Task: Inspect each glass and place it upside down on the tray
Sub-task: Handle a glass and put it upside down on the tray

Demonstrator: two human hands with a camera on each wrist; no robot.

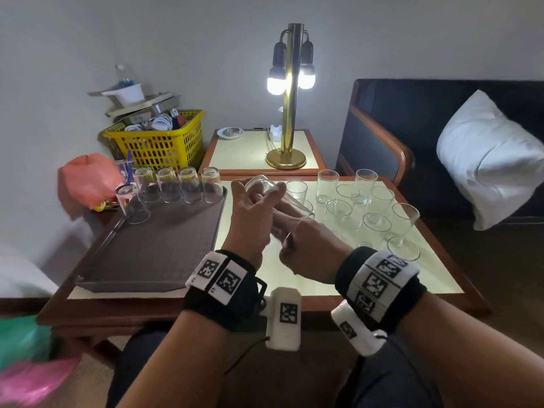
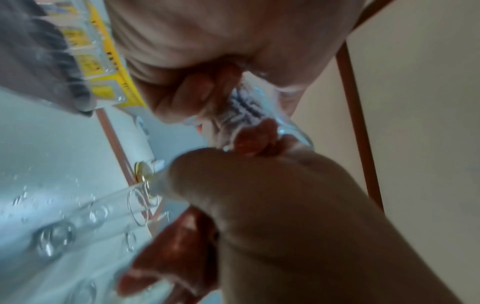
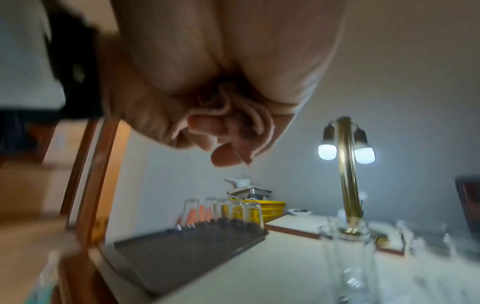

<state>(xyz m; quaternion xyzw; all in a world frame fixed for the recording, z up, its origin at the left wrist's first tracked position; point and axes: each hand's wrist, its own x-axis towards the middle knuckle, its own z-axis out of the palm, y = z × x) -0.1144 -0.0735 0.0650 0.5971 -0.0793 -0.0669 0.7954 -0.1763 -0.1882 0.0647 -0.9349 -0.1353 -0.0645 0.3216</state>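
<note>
- My left hand [image 1: 250,213] and right hand [image 1: 306,245] both grip one glass [image 1: 279,201], tilted above the table [image 1: 382,278], between tray [image 1: 153,248] and upright glasses [image 1: 376,207].
- Risk: swinging it trayward, I could clip the inverted glasses [image 1: 176,185] or lose my grip.

Two hands: left hand [image 1: 250,213], right hand [image 1: 309,251]. One glass [image 1: 265,184] held between them. One tray [image 1: 153,254], bearing five inverted glasses [image 1: 188,185]. At least ten upright glasses [image 1: 338,213] on the counter [image 1: 426,275]; exact number unclear where overlapping. One lamp [image 1: 290,119] with two lit bulbs [image 1: 276,81]. One yellow basket [image 1: 159,147]. One pillow [image 1: 488,160].
</note>
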